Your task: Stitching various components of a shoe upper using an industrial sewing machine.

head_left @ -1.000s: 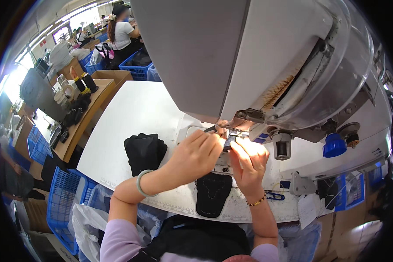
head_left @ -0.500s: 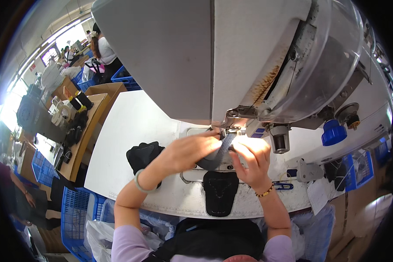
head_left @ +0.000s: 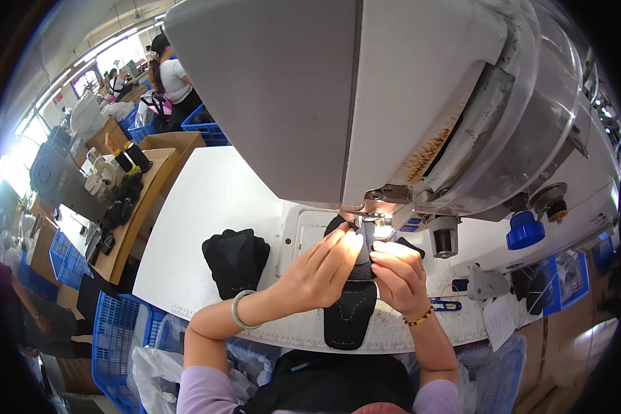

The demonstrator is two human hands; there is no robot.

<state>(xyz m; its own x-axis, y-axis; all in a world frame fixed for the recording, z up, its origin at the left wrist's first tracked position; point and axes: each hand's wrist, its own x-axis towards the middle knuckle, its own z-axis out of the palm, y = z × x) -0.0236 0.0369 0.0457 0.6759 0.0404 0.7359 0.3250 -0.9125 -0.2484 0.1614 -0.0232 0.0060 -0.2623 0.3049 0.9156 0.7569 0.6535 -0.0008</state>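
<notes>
Under the needle area of a sewing machine [head_left: 283, 96] sits a dark grey and black fabric piece [head_left: 374, 270]. From its left side my left hand [head_left: 322, 269] pinches it, fingertips close to the presser foot. My right hand [head_left: 401, 276] grips the same piece from the right, with thumb and fingers pressed together. Parts of the fabric are hidden behind my fingers. Just nearer to me, a black fabric piece with light stitching [head_left: 350, 321] lies flat at the table edge. To the left of my left hand rests a pile of similar black pieces [head_left: 236, 263].
Blue-handled thread snips [head_left: 446, 305] lie right of my right wrist. A blue knob [head_left: 524, 230] juts from the machine. Blue baskets [head_left: 114, 345] stand below the table at left. Thread spools [head_left: 136, 157] occupy a side bench. Another person [head_left: 172, 76] is at the far left.
My left hand has come nearer to me and slightly right, now pinching the fabric. The fabric, curved before, now looks straighter between both hands. The whole view has shifted a little.
</notes>
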